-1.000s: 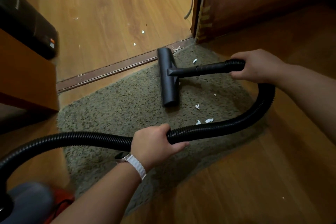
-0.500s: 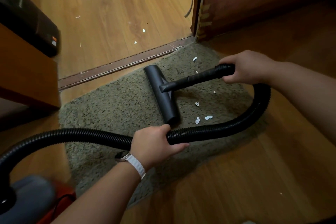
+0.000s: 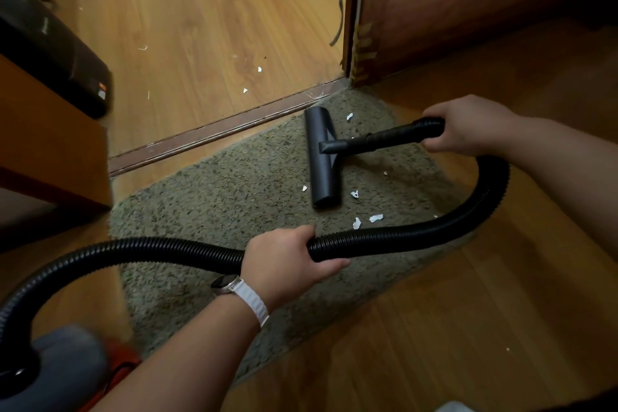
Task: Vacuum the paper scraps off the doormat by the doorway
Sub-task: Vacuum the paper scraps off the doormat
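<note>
A grey-green doormat [image 3: 214, 211] lies on the wood floor by the door threshold. The black vacuum floor nozzle [image 3: 322, 157] rests flat on the mat's right half. Its wand runs right into my right hand [image 3: 468, 124], which grips the hose end. The ribbed black hose [image 3: 475, 207] loops down and left through my left hand [image 3: 284, 261], which holds its middle above the mat. White paper scraps [image 3: 366, 220] lie on the mat near the nozzle's near end. One scrap [image 3: 349, 116] sits by its far end.
The vacuum body [image 3: 57, 368], grey and red, sits at the bottom left. A wooden cabinet [image 3: 46, 150] with a black device [image 3: 50, 53] stands at left. A dark wooden door [image 3: 468, 3] is at upper right. More scraps [image 3: 259, 69] lie beyond the threshold [image 3: 207, 137].
The nozzle slid left and nearer half a second ago, then back right and away toward the threshold. A small scrap now shows just left of the nozzle. My left hand stayed put.
</note>
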Tool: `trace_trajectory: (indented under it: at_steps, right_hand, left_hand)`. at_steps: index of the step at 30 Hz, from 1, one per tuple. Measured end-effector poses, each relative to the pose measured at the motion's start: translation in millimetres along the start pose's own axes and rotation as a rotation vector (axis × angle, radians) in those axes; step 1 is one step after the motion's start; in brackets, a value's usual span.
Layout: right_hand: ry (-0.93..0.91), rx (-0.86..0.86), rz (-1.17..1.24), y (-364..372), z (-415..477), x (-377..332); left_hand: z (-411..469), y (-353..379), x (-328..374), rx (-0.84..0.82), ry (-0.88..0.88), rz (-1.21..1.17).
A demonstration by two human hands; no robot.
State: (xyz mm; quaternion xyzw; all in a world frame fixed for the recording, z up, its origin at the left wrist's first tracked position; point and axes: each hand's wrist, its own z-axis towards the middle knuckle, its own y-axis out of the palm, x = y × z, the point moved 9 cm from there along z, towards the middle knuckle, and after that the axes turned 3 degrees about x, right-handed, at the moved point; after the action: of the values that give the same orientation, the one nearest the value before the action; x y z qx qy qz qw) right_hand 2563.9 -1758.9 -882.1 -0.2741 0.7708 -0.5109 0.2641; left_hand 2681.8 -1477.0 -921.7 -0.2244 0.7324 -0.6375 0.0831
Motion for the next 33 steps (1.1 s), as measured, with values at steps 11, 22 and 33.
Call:
trace_trajectory:
  at_steps: [11, 22, 33]
  right_hand:
    - [-0.245, -0.008, -0.081, 15, 1, -51]
    - [-0.001, 0.032, 0.033, -5, 2, 10]
    - [-0.192, -0.067, -0.015, 17, -6, -30]
  left_hand:
    - [-11, 15, -2, -0.056, 0.026, 0.036]
    - [-6, 4, -2, -0.047, -0.026, -0.020]
    - [-5, 1, -1, -0.055, 0.053, 0.017]
